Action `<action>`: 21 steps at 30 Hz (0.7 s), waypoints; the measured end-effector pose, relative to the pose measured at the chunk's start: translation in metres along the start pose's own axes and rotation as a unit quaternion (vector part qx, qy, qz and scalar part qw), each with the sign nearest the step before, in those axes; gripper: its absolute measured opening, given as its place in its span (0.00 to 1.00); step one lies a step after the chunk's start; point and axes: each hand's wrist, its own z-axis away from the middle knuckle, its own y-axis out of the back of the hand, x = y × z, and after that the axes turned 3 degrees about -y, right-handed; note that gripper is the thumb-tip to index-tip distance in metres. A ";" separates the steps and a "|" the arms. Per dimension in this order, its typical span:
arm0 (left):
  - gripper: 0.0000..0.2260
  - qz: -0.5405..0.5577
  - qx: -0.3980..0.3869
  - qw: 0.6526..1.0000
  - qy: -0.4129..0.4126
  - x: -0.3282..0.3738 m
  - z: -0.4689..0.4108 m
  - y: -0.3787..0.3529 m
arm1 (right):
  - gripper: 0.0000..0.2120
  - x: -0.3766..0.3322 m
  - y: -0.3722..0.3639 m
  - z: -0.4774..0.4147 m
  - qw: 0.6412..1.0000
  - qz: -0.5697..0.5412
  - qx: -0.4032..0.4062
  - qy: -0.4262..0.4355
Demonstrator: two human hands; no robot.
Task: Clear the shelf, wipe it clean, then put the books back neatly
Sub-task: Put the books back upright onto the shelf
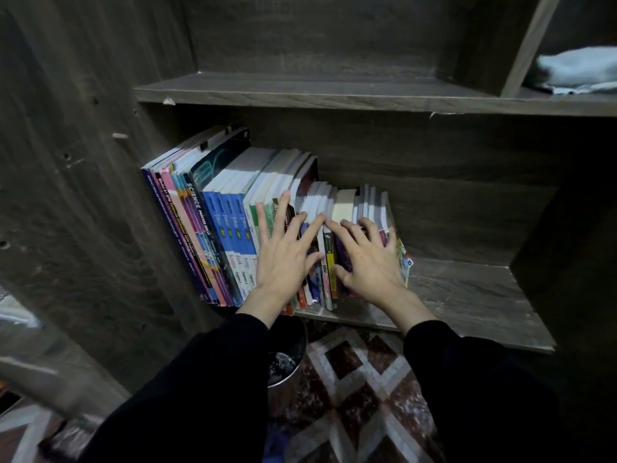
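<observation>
- The books stand upright in one row on the left part of the shelf, against the side wall, with the tall ones at the left and the shorter ones at the right.
- The left hand lies flat on the spines in the middle of the row. Its fingers are straight and spread, and it grips nothing.
- The right hand is just beside it, on the last books of the row. Its fingers are also spread and press on the spines.
- I judge the task is near its end: the books are back and the hands seem to push the spines into one line.
- The right part of the shelf is bare. In this dim light I cannot tell if it is wiped.
- A pale cloth lies in the upper right compartment, cut by the picture's edge.
- The hands cover several spines, and a sleeve partly hides a round container on the floor below; its contents are unclear.
</observation>
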 end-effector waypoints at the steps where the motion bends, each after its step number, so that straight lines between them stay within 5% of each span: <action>1: 0.31 0.001 -0.004 1.000 0.001 0.000 0.000 0.001 | 0.38 0.001 0.000 0.000 1.000 -0.002 0.002 0.002; 11: 0.29 -0.006 -0.051 0.995 0.082 0.018 -0.009 0.012 | 0.41 0.017 0.010 0.002 0.998 -0.013 -0.034 0.045; 15: 0.30 0.004 -0.056 0.995 0.080 0.018 -0.011 0.007 | 0.24 0.009 -0.019 0.036 0.983 -0.044 0.170 0.047; 16: 0.31 0.002 -0.057 0.995 0.076 0.017 -0.011 0.006 | 0.18 0.006 -0.034 0.049 0.982 -0.090 0.166 0.026; 18: 0.35 -0.012 -0.064 0.996 0.061 0.015 -0.009 0.005 | 0.12 -0.001 -0.061 0.068 0.978 -0.194 0.059 -0.057; 21: 0.41 -0.028 -0.069 0.996 0.054 0.015 -0.009 0.002 | 0.16 -0.009 -0.094 0.068 0.937 -0.290 -0.075 -0.177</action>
